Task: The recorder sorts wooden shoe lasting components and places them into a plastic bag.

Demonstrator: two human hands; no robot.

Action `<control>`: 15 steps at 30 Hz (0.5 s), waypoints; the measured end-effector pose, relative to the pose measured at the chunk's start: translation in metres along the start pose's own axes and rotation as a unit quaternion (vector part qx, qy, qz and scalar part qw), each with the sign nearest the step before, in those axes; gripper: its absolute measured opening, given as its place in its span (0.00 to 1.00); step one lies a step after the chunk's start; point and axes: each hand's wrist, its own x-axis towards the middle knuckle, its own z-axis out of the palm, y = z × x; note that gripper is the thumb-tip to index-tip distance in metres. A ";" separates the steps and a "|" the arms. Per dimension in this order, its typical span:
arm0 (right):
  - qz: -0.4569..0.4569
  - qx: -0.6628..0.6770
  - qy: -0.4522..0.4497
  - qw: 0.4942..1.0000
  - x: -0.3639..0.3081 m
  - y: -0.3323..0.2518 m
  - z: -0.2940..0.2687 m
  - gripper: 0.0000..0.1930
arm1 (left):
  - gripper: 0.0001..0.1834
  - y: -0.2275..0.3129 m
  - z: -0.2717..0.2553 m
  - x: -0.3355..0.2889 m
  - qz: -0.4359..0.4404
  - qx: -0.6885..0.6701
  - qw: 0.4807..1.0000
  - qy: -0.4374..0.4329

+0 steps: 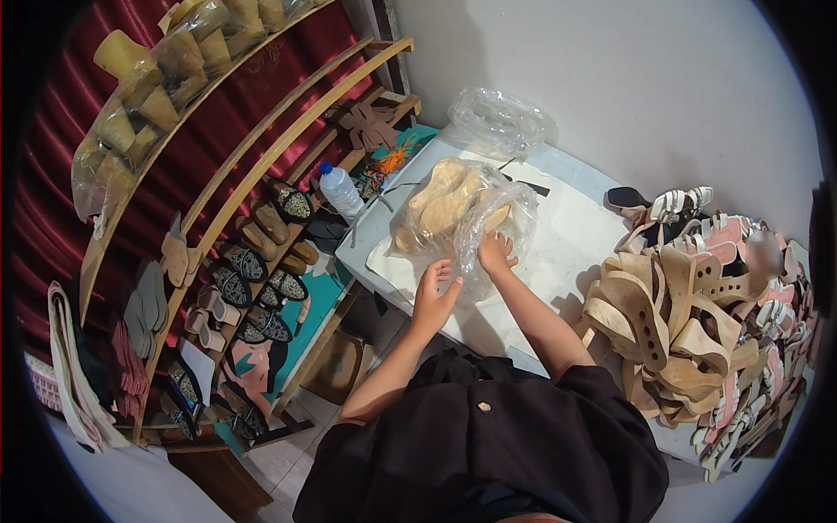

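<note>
A clear plastic bag (471,234) lies on the table in front of me, with several pale wooden shoe soles (446,202) inside. My right hand (497,253) is at the near right part of the bag, its fingers curled on the crumpled film. Just short of the bag's near left side, my left hand (436,292) is held with thumb and fingers apart and nothing between them. Beneath the bag a white sheet (558,261) covers part of the grey tabletop.
Wooden soles (649,305) and strappy sandals (732,235) are heaped at the right. Behind the bag sits more crumpled plastic (497,122). A water bottle (341,190) stands at the table's left corner, beside wooden racks holding shoes (234,283). Bagged heel blocks (157,109) fill the upper shelf.
</note>
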 end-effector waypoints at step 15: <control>-0.163 -0.049 -0.009 0.985 -0.029 0.024 0.018 0.36 | 0.28 -0.061 0.016 0.056 0.143 0.160 0.971 0.107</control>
